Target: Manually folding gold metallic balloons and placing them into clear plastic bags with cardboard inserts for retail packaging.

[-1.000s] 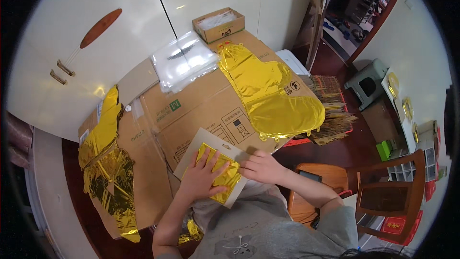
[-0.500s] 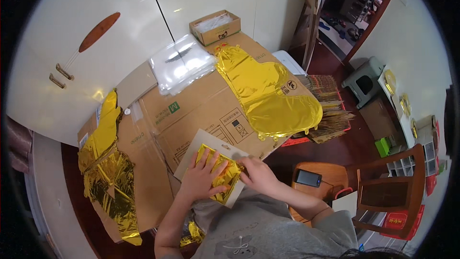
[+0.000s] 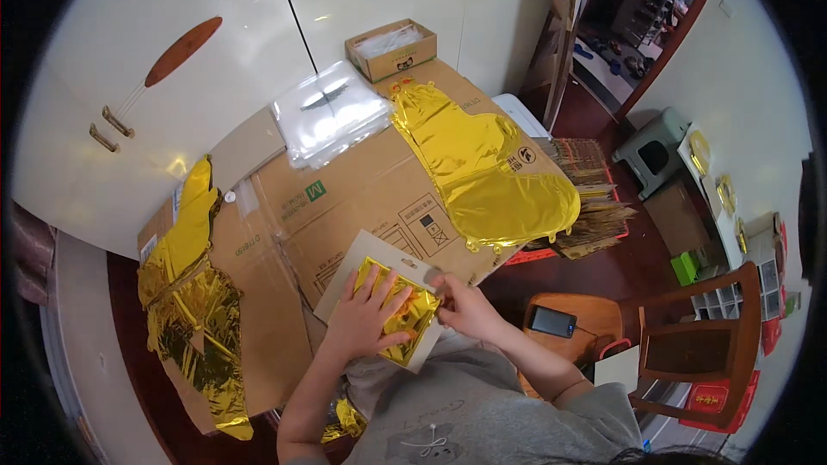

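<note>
A light card (image 3: 351, 260) with a hang hole lies at the front edge of the cardboard-covered work surface, against my shirt. On it is a gold foil balloon (image 3: 419, 313), folded into a rectangle smaller than the card. My left hand (image 3: 366, 314) rests flat over the foil, fingers spread. At the right edge, my right hand (image 3: 469, 308) has its fingers closed on the foil's border, close to the card's rim; the fingertips are partly hidden. A flat, unfolded gold foil balloon (image 3: 482, 172) lies farther right, and crumpled gold foil sheets (image 3: 194, 293) lie at the left.
Clear plastic bags (image 3: 332, 116) are stacked at the back beside a small cardboard box (image 3: 392, 47). Flattened cardboard (image 3: 345, 181) covers the surface. A red crate of brown packs (image 3: 594, 207) stands right; nearer is a wooden chair (image 3: 689, 344) with a phone (image 3: 552, 321) on its seat.
My right hand has shifted slightly along the right edge of the foil. My left hand stays pressed on it. The view has moved a little.
</note>
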### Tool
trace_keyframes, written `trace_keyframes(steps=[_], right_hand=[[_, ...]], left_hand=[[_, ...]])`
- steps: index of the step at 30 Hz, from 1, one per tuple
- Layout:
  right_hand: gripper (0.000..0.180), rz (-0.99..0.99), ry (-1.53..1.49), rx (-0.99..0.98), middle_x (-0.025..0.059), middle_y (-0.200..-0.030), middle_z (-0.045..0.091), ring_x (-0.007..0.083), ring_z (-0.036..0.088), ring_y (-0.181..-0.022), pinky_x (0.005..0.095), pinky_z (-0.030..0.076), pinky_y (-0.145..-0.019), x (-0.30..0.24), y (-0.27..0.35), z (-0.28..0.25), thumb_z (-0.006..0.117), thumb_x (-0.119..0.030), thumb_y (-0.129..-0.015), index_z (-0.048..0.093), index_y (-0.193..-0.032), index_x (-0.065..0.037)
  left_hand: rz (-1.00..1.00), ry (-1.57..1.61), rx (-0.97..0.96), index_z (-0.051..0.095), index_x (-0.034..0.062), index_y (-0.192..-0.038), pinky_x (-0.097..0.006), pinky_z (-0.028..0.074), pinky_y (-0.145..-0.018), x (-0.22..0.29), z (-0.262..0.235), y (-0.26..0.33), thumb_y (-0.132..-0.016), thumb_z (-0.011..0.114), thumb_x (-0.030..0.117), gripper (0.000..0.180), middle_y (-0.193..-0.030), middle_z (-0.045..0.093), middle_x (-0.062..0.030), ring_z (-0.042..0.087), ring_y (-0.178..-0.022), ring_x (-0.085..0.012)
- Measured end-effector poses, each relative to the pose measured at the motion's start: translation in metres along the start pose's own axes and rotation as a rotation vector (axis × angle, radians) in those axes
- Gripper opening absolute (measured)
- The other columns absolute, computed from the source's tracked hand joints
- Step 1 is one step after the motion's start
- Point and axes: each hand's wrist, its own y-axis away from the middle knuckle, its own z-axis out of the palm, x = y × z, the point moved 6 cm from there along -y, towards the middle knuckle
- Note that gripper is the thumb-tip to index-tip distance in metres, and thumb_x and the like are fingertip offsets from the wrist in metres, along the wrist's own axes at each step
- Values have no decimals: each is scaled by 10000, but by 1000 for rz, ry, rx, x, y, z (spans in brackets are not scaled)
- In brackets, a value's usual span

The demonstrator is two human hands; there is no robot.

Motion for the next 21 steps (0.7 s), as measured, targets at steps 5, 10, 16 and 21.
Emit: trace_keyframes(steps=[5, 10, 16, 21], right_hand=[[359, -36, 62, 97, 111, -785, 634, 211, 659, -675, 311, 511, -596, -2, 0, 3, 635, -22, -804, 458, -1115, -52], [359, -109, 160, 192, 148, -826, 643, 307, 683, -743, 380, 530, -613, -8, 3, 6, 663, -52, -798, 457, -1092, -52], [354, -14, 445, 163, 144, -839, 644, 336, 672, -754, 403, 527, -605, -16, 6, 4, 717, -123, -775, 467, -1019, -65], [325, -280, 503, 432, 93, -753, 595, 294, 621, -695, 372, 481, -559, -18, 19, 1, 786, -148, -696, 517, -867, -88]], left_hand=[[-9, 0, -21, 455, 217, -1439, -583, 125, -1154, 0, 1, 0, -848, 473, 716, 774, -1499, 388, -140, 297, -1406, -393], [-16, 1, -21, 448, 224, -1446, -583, 123, -1155, 0, 1, 0, -847, 467, 722, 779, -1504, 383, -137, 292, -1410, -392], [-13, 0, -11, 454, 230, -1442, -584, 129, -1155, 0, 0, -1, -845, 461, 725, 776, -1496, 395, -139, 305, -1403, -391], [-8, -6, -1, 461, 226, -1437, -587, 137, -1154, 1, 0, -1, -849, 463, 716, 766, -1495, 396, -141, 314, -1398, -392]])
